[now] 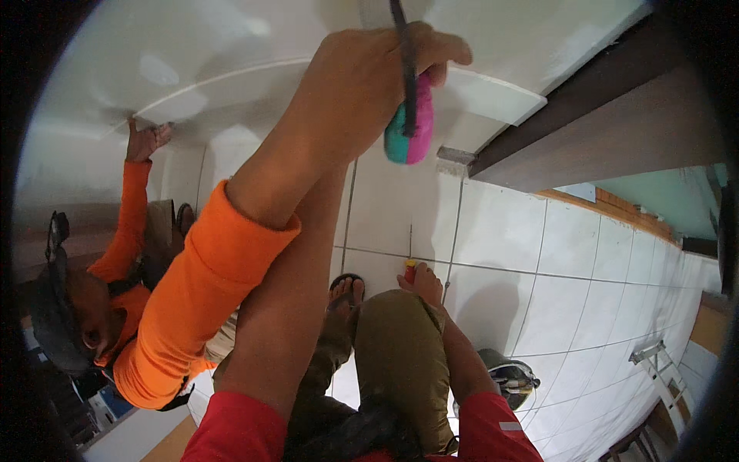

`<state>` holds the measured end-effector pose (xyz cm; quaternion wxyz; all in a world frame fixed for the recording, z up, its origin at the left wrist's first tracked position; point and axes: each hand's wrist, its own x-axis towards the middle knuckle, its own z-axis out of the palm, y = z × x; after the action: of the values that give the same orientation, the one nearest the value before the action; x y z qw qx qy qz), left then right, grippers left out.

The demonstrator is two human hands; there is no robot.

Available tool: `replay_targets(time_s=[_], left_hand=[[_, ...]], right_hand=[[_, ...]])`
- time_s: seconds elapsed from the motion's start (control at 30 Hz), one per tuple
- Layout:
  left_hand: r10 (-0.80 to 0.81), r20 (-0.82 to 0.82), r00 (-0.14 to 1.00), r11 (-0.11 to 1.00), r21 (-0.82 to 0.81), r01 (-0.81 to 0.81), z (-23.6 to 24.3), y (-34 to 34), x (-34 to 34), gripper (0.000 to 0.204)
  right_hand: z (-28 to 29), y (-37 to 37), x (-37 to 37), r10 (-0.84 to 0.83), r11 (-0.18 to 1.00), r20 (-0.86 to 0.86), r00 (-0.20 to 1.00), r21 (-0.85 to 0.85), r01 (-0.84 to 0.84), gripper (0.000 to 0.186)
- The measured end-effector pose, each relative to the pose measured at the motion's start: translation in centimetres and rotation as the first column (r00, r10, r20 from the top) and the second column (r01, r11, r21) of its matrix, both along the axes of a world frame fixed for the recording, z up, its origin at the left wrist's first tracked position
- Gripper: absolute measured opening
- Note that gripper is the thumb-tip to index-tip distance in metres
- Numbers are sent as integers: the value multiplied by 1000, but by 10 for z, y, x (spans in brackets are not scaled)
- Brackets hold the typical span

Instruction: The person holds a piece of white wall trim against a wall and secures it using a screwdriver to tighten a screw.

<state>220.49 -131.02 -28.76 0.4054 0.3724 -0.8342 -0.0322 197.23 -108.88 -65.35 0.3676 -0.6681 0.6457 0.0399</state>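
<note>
From the lower left, my left forearm reaches up behind a co-worker's orange-sleeved arm [200, 292]; my left hand is hidden there. The co-worker's hand [362, 85] closes around a tool with a rounded teal-and-pink handle [416, 135], and a dark narrow strip [408, 73] runs up across that hand. Behind it lies a long white panel edge [500, 96]. Beside my bent knee, my right hand [427, 283] is closed on a screwdriver [410, 268] with a red-and-yellow handle, its thin shaft pointing away from me over the floor tiles.
The co-worker's other hand [146, 141] touches the panel at the far left. A dark brown beam [593, 127] slants across the upper right. On the white tiled floor [493, 223] stand a bucket [504, 373] with things in it and a light-coloured ladder [666, 377].
</note>
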Motion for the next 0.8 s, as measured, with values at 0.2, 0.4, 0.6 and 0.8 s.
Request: replay_targets(time_s=[0.2,0.4,0.6,0.8], left_hand=[[15,11,1000,999,48,-16,8,9,7,23],[-38,-46,998,996,76,42,3,10,3,22],[-31,-70,997,992,123,39,5,14,5,22],[-8,-45,999,998,59,11,2,14,7,22]], right_hand=[[10,-8,-3,-160,985,246,956,99,139,52],[83,-65,-3,-264,852,673,691,-173,494,32],[172,-123,6,-203,770,820,536,-204,604,30],[201,-135,16,-361,736,800,479,-71,673,28]])
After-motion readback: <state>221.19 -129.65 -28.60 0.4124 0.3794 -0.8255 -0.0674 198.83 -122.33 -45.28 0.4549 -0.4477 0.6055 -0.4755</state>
